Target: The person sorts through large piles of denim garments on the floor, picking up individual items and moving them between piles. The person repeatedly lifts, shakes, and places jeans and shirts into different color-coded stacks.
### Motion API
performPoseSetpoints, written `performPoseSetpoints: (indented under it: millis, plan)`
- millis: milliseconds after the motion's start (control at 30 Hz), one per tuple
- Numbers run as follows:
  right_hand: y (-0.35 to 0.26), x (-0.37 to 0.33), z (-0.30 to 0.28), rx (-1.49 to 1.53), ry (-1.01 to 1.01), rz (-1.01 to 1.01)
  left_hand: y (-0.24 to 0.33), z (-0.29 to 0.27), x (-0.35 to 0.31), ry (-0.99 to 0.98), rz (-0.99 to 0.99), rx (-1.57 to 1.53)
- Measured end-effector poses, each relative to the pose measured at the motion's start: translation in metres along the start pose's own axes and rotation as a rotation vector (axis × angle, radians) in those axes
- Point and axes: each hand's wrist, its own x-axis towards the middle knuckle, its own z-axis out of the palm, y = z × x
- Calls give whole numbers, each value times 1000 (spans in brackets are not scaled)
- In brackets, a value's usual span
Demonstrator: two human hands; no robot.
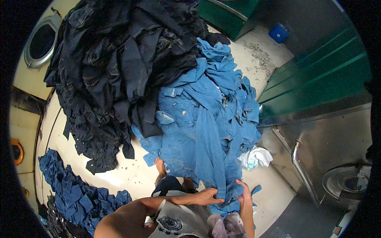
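Note:
A long strip of a light-blue denim garment (pixel 214 158) runs from the blue pile down toward my body. My left hand (pixel 208 196) is closed on its near end, thumb and fingers pinching the cloth. Just right of that end is my right hand (pixel 245 192), its fingers apart and pointing up beside the bunched denim. Whether its fingertips touch the cloth is hard to see. Beyond both hands spreads a heap of light-blue denim clothes (pixel 178 127), with pockets and seams showing.
A tall heap of black denim clothes (pixel 115 59) rises at the far left, against the blue one. Dark-blue clothes (pixel 75 194) lie at lower left. Right are a white crumpled bag (pixel 256 158), a metal pipe (pixel 297 162) and a green panel (pixel 313 83). A blue container (pixel 278 33) stands far right.

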Motion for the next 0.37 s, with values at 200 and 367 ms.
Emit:
performPoseSetpoints:
  millis: [200, 367]
  plan:
    - [-11, -155, -119, 366, 405, -649, -110, -72, 29, 109, 53, -633]
    - [31, -229, -217, 337, 851, -730, -195, -212, 44, 1145, -60, -238]
